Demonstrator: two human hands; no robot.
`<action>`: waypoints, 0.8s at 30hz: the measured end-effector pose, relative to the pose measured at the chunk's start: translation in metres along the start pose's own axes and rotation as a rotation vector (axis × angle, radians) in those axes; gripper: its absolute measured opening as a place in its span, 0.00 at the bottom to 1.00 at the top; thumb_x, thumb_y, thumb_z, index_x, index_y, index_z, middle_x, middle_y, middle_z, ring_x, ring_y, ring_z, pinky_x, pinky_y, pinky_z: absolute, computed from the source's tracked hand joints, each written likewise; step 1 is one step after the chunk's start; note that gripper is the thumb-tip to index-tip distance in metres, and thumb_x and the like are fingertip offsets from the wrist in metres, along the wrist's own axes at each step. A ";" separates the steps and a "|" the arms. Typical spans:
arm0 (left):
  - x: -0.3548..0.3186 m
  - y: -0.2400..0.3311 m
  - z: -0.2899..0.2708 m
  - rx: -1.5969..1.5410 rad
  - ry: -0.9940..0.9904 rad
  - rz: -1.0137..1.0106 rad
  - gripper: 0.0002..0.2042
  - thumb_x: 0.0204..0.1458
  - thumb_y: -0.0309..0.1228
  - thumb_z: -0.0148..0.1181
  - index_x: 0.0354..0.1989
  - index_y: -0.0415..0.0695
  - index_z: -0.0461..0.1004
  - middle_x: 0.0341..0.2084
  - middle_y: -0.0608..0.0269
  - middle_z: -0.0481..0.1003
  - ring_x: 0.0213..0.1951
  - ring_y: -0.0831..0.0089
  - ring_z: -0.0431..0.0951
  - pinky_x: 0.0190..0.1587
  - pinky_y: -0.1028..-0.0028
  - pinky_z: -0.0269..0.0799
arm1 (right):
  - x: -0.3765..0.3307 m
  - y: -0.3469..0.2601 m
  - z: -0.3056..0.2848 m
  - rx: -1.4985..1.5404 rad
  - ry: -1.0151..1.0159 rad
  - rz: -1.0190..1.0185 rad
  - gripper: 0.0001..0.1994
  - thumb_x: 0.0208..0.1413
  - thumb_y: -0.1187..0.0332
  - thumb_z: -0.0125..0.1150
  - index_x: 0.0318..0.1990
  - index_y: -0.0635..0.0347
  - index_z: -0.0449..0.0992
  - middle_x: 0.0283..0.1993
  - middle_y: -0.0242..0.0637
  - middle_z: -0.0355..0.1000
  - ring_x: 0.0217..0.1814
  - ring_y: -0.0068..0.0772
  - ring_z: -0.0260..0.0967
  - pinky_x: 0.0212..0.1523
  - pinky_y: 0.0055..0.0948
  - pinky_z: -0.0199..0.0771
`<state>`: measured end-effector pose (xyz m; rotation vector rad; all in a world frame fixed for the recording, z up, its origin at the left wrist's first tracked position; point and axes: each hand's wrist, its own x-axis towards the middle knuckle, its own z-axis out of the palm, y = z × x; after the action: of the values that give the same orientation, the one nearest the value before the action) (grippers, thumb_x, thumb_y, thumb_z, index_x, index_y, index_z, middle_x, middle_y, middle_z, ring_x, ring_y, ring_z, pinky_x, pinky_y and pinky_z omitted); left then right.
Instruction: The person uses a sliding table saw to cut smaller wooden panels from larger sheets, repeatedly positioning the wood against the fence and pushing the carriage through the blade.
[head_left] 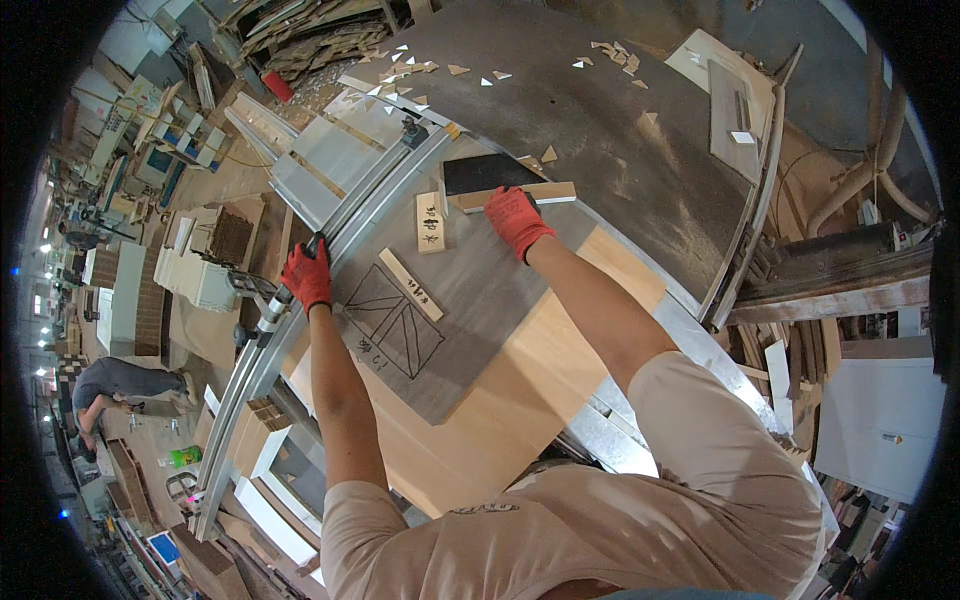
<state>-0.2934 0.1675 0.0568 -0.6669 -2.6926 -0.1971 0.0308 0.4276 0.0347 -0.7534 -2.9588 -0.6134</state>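
Observation:
My left hand (307, 273), in a red glove, is closed around a black handle (317, 246) by the long metal rail (372, 205). Farther right, my right hand (517, 220), also red-gloved, is closed over a narrow pale wooden strip (556, 191). Behind that strip lies a flat black piece (480, 172); a small dark part also shows beside my right fingers. Between my hands, a grey wood-grain board (470, 300) bears a hand-drawn sketch. Two small marked wood blocks rest on it, one upper block (430, 224) and one slanted strip (411, 285).
A light wooden panel (510, 400) lies under the grey board. Triangular offcuts (610, 55) are scattered over the dark tabletop (600, 125). A curved metal bar (752, 230) edges the right side. At far left a person (120, 385) bends over. Stacked boards (310, 40) stand beyond.

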 end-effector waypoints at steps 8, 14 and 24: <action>0.001 -0.001 -0.003 0.035 0.007 0.017 0.30 0.54 0.62 0.51 0.48 0.45 0.77 0.45 0.53 0.78 0.49 0.52 0.76 0.54 0.53 0.64 | 0.005 -0.003 0.012 -0.040 0.095 -0.012 0.18 0.54 0.69 0.55 0.49 0.72 0.76 0.39 0.49 0.79 0.39 0.42 0.79 0.35 0.42 0.74; 0.001 0.002 0.001 -0.019 0.024 0.005 0.31 0.54 0.62 0.51 0.50 0.46 0.76 0.49 0.54 0.76 0.51 0.52 0.74 0.57 0.54 0.62 | 0.007 0.002 0.029 -0.085 0.145 -0.057 0.19 0.54 0.68 0.55 0.51 0.73 0.76 0.43 0.50 0.79 0.40 0.42 0.79 0.35 0.42 0.74; 0.012 -0.006 0.014 -0.043 0.019 -0.011 0.33 0.53 0.63 0.50 0.54 0.46 0.74 0.53 0.55 0.74 0.57 0.54 0.71 0.61 0.55 0.58 | 0.013 0.003 0.013 -0.025 0.006 -0.044 0.16 0.53 0.70 0.56 0.49 0.65 0.76 0.49 0.51 0.77 0.44 0.42 0.79 0.40 0.37 0.76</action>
<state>-0.3104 0.1706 0.0477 -0.6598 -2.6809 -0.2630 0.0215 0.4413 0.0257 -0.6887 -2.9753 -0.6555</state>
